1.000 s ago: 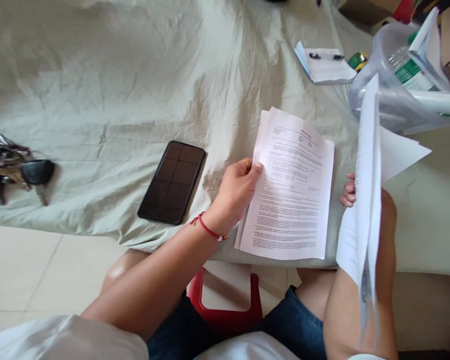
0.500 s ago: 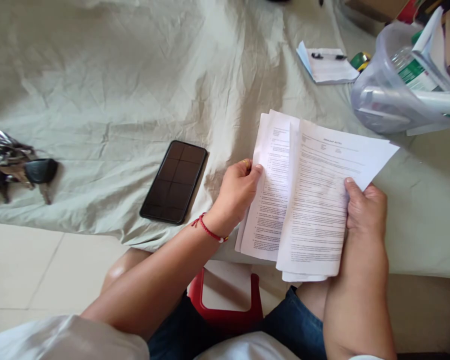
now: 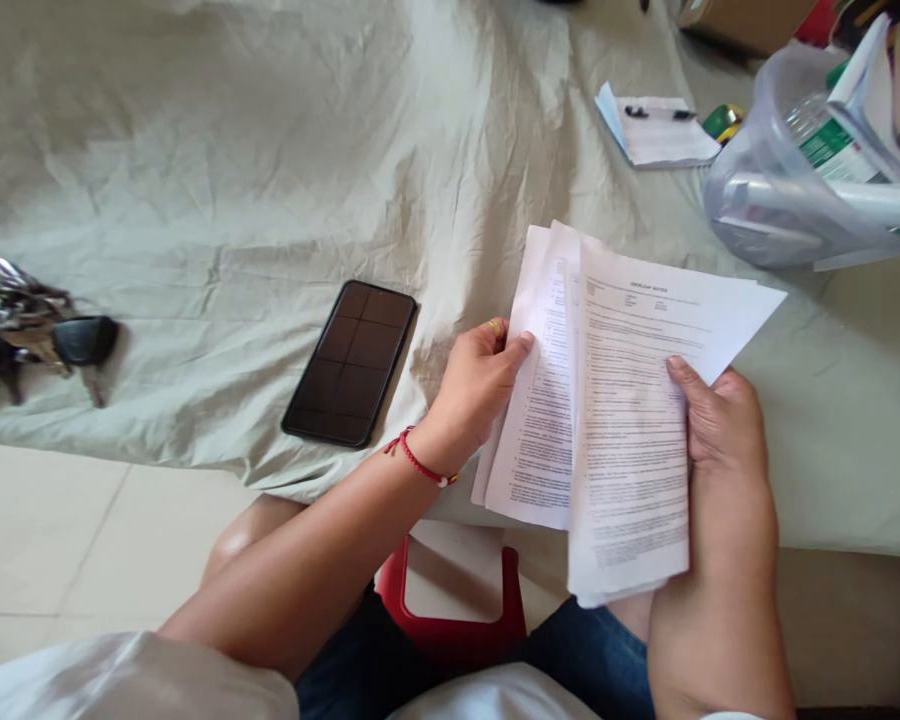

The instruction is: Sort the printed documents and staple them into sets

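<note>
Head cam: right hand (image 3: pixel 724 420) clamps white printed sheets (image 3: pixel 634 440) at 4 o'clock, no longer edge-on, now overlapping the white paper stack (image 3: pixel 538 440) left hand (image 3: pixel 484 380) pinches.

Right-hand papers (image 3: pixel 634 430), on edge and apart from left-hand papers (image 3: pixel 532 440) one second ago, now turned print side toward camera, covering right part of other bundle from view. Title line on left-hand papers, readable spot then, now hidden. Right hand (image 3: pixel 727 430), earlier mostly behind pages with few fingers showing, now in plain sight, thumb (image 3: pixel 686 380) across top sheet. Since half second ago, right-hand papers shifted slightly left, bottom edge lower over thigh (image 3: pixel 634 613).
</note>
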`<state>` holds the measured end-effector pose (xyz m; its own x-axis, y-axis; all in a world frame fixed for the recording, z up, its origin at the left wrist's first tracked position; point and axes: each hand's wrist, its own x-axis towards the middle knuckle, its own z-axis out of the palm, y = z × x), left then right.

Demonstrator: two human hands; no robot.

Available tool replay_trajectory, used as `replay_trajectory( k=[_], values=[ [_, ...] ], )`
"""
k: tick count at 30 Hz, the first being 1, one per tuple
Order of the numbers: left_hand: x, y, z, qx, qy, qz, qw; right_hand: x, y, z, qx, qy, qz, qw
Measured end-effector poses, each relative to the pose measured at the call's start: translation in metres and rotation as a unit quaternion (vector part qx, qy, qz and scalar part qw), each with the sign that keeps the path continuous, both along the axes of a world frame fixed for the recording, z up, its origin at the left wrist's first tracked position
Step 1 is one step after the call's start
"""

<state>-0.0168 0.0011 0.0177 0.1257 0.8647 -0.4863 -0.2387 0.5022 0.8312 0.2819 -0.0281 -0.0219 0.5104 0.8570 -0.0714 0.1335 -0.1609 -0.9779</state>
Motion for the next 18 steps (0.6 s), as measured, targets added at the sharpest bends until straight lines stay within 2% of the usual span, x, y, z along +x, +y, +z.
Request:
replay_trajectory(
  k=[4, 10, 18],
  values=[
    [0.003, 0.001, -0.003, 0.006, -0.025, 0.030, 0.999, 0.004, -0.002, 0.005, -0.022, -0.027, -0.010, 0.999],
    [0.004, 0.003, -0.006, 0.034, -0.010, 0.104, 0.994, 0.006, 0.002, -0.001, 0.027, -0.042, -0.042, 0.998],
    [-0.001, 0.005, -0.001, 0.038, 0.027, 0.056, 0.997, 0.007, 0.005, -0.006, 0.081, -0.042, -0.058, 0.994]
  ],
)
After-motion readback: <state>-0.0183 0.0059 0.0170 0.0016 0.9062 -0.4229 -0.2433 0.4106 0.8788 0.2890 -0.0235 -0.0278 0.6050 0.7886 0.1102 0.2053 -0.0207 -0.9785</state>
